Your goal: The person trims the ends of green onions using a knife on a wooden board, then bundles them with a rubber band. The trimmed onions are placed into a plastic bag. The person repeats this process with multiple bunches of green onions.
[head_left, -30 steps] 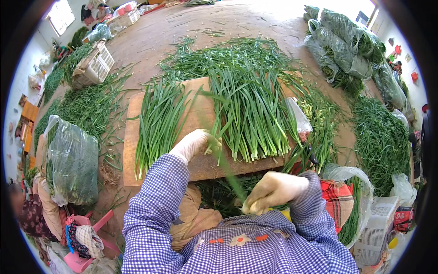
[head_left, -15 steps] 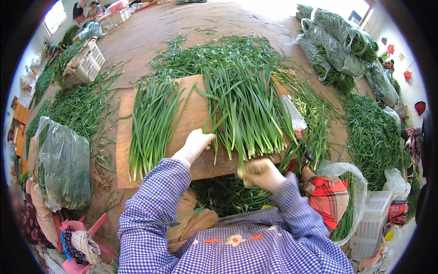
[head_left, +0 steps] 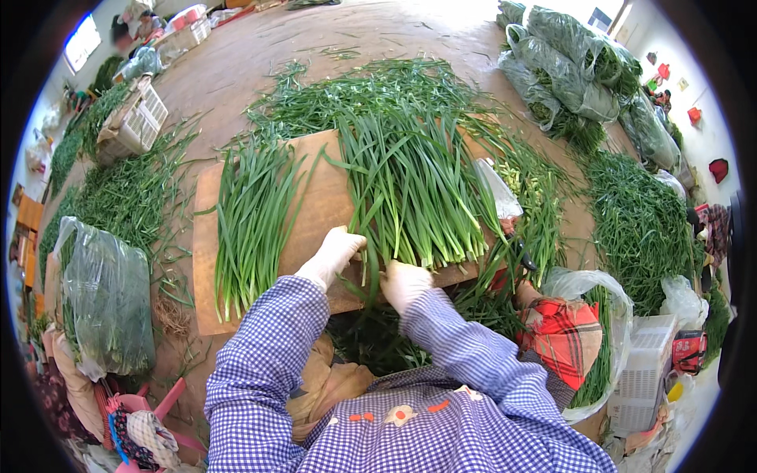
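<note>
Both my hands wear pale gloves and work at the near edge of a wooden board (head_left: pixel 319 189). My left hand (head_left: pixel 339 254) is closed in a pinch on a few garlic chive strands, whose green leaves hang below it. Just right of it, my right hand (head_left: pixel 406 285) has its fingers closed at the near ends of a large pile of garlic chives (head_left: pixel 410 189), apparently on a stalk; the fingertips are partly hidden. A smaller, neatly laid bunch of chives (head_left: pixel 254 229) lies on the board's left, roots toward me.
Right of the pile lies a flat, pale blade-like piece (head_left: pixel 498 191) among trimmings. Loose greens (head_left: pixel 371 94) cover the floor beyond the board. Filled plastic bags stand at left (head_left: pixel 110 292) and far right (head_left: pixel 568 63). White crates (head_left: pixel 643 370) stand at right. People sit far left.
My right hand has moved left, from the pile's near right end to close beside my left hand. The left hand stays nearly in place. The view has shifted slightly.
</note>
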Demonstrator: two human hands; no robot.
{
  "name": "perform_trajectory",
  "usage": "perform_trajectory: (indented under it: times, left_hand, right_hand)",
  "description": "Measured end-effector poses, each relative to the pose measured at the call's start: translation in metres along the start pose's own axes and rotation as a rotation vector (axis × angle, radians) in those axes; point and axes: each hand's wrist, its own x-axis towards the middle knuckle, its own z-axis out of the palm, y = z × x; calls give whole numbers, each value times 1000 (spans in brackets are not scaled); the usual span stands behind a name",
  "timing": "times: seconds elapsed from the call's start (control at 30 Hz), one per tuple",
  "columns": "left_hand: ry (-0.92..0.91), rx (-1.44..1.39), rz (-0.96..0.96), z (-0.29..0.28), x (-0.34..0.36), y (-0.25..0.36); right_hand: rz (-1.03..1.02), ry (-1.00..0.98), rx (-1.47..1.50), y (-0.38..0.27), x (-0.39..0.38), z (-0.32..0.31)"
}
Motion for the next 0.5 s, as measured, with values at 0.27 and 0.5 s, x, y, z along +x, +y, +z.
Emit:
perform_trajectory:
  times: [0.27, 0.5]
  left_hand:
    - [-198, -33, -115, -5, -27, 17]
    - [-163, -103, -78, -5, -20, 12]
  right_hand:
    - [-120, -536, 442, -17, -20, -48]
    - [160, -24, 318, 22, 15, -55]
